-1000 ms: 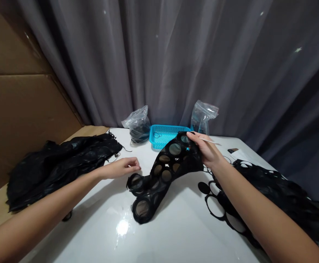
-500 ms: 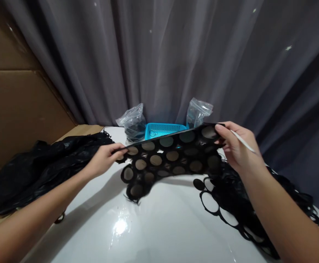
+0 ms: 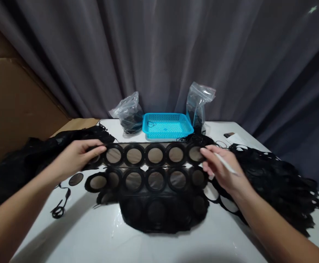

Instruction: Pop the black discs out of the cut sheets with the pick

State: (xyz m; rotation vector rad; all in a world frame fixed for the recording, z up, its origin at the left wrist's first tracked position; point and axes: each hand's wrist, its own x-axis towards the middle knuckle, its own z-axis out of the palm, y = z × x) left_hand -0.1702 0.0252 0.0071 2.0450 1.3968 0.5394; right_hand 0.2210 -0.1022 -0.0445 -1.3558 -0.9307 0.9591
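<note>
A black sheet with rows of round rings [image 3: 155, 193] is stretched between my two hands above the white table. My left hand [image 3: 84, 155] pinches its upper left end, thumb on the near face. At the upper right end, my right hand [image 3: 221, 164] pinches the sheet and also carries a thin white stick-like tool [image 3: 226, 163], whose kind I cannot make out. The sheet's lower part hangs and folds toward me. Left of it on the table lie a loose dark disc [image 3: 76, 179] and a curled black scrap [image 3: 59, 208].
A blue basket [image 3: 168, 136] stands at the back between two clear zip bags [image 3: 129, 117] [image 3: 199, 106] with black contents. Black sheets [image 3: 19, 160] are piled at left, ring-shaped scraps [image 3: 280, 186] at right. A cardboard box [image 3: 14, 95] and grey curtain [image 3: 159, 47] enclose the table [image 3: 93, 237].
The sheet has come nearer and been levelled, its face turned toward me and its lower part lowered toward the table. My left hand moved left. The view shifted, showing more table at right.
</note>
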